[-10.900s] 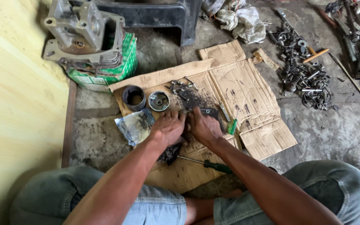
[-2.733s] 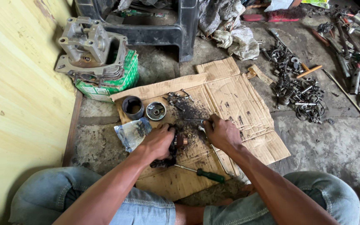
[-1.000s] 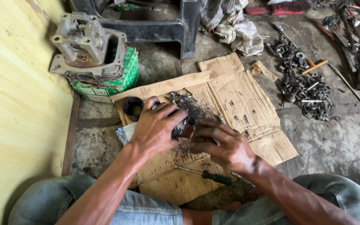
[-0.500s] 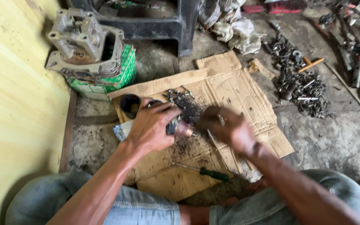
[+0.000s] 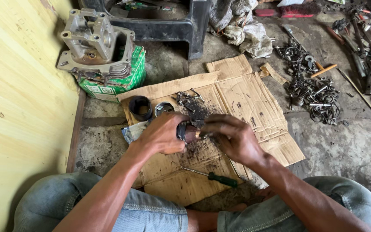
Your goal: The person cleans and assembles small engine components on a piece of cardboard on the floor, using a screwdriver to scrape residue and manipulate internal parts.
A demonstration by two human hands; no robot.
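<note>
Centre of frame: left hand [image 5: 162, 135] fingers closed around a small dark cylindrical part [image 5: 184, 132]. Right hand [image 5: 232, 138] fingers pinch its exposed end, above the greasy cardboard [image 5: 254, 96].

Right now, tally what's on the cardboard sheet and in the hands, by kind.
Screwdriver with green handle: 1
Dark cylindrical sleeve: 1
Round metal cup-shaped part: 1
Heap of small greasy metal parts: 1
Dark cylindrical part held in left hand, with right hand working at its end: 1
Total: 5
</note>
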